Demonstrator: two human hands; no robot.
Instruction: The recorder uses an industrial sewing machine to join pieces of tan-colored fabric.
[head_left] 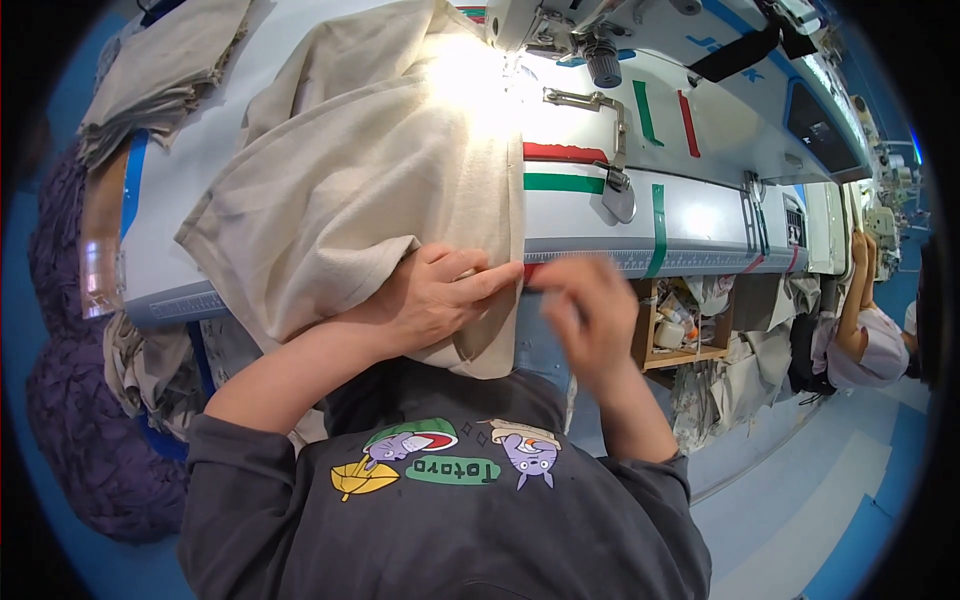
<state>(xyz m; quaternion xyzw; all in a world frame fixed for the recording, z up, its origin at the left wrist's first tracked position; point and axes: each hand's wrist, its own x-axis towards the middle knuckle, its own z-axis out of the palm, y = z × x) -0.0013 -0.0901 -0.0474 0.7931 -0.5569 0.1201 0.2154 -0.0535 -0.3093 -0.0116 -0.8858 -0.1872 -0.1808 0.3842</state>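
Observation:
A large beige cloth (350, 180) lies in loose folds over the sewing table and hangs past its front edge toward my lap. My left hand (435, 295) is closed on it near the right-hand border, with the index finger stretched to the cloth's edge. Just right of that border is my right hand (590, 315), raised and smeared by motion, so its fingers cannot be read clearly. The cloth's far end reaches the brightly lit needle area of the sewing machine (605, 65); the glare hides the needle and presser foot.
A metal guide arm (615, 130) sits right of the cloth. Folded beige pieces (165, 70) are stacked at the far left, above dark purple fabric (100, 440). Under the table's right side is a wooden box (685, 335) of small items. Another person (865, 340) works at the far right.

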